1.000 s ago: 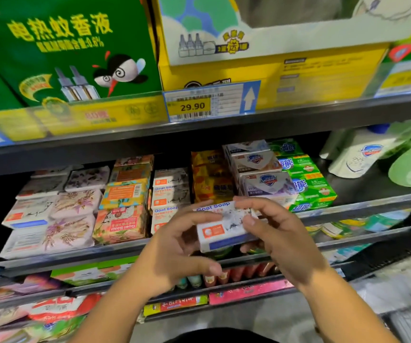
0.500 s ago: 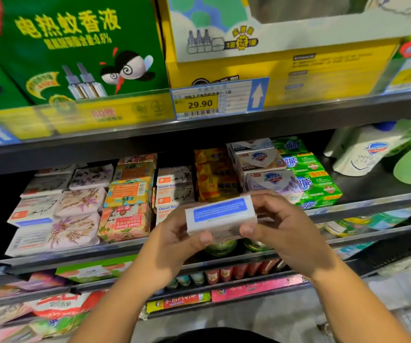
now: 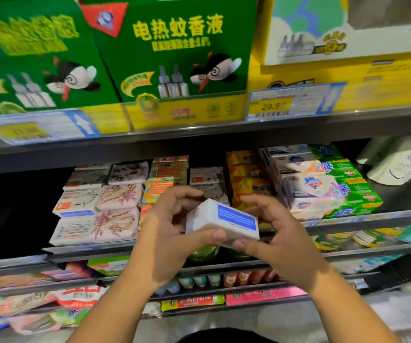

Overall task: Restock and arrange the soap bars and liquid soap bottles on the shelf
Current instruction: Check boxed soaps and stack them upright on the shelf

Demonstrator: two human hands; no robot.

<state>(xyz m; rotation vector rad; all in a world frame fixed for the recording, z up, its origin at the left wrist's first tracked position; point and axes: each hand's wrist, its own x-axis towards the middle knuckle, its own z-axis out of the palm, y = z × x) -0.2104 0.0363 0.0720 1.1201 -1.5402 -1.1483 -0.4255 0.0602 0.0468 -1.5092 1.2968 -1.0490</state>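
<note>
A white soap bar box with a blue label (image 3: 226, 220) is held in front of the soap shelf (image 3: 348, 221), tilted, blue side up. My left hand (image 3: 172, 231) grips its left end, thumb under the front edge. My right hand (image 3: 273, 233) grips its right end from below and behind. Behind them, rows of boxed soap bars lie on the shelf: white floral ones (image 3: 105, 206) at left, orange ones (image 3: 162, 179), yellow ones (image 3: 244, 177), white shield-logo ones (image 3: 308, 189) and green ones (image 3: 353, 186) at right.
Green boxes (image 3: 169, 53) and a yellow box (image 3: 348, 78) stand on the shelf above, with price tags (image 3: 291, 102) on its edge. A white refill pouch (image 3: 402, 162) lies at far right. Lower shelves (image 3: 199, 276) hold small bottles and packets. A dark gap (image 3: 13, 206) is at the shelf's left.
The soap box has been turned in my hands, from its printed face to its blue-label side, and now tilts down to the right. The view has shifted left.
</note>
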